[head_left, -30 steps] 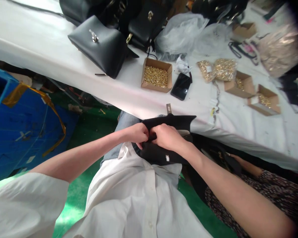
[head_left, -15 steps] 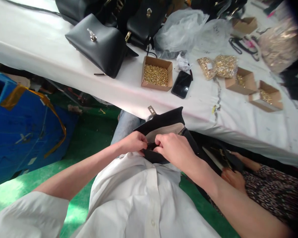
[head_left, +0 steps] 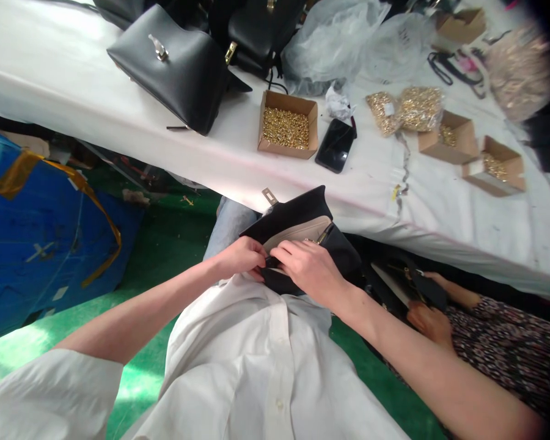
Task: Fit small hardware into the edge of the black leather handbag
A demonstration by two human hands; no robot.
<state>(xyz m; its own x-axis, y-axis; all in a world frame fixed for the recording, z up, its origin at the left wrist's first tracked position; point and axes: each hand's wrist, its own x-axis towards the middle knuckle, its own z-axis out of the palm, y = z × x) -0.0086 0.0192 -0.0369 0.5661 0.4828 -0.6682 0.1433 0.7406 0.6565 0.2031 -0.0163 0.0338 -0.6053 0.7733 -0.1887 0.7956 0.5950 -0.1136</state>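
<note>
A black handbag (head_left: 297, 211) rests on my lap, its flap raised so that the beige lining shows. A metal clasp plate (head_left: 270, 195) sticks out from the flap's edge. My left hand (head_left: 246, 255) is closed, pinching the left end of the bag's near rim. Bent over the opening, my right hand (head_left: 305, 264) has its fingers closed on the same near side. Between my fingertips a small dark part (head_left: 271, 262) shows, too covered to make out. Gold-coloured metal (head_left: 318, 237) glints inside the bag, just beyond my right hand.
On the white-covered table (head_left: 238, 162) stand a finished-looking black handbag (head_left: 178, 67), a carton of gold-coloured hardware (head_left: 286, 128) and a phone (head_left: 335, 145). A blue bin (head_left: 50, 244) stands at left. A co-worker's hand (head_left: 431, 321) holds another black bag at right.
My right hand has shifted slightly left, closer to my left hand, and its fingers lie flatter over the rim. Gold-coloured metal inside the bag now shows. The view has tilted slightly.
</note>
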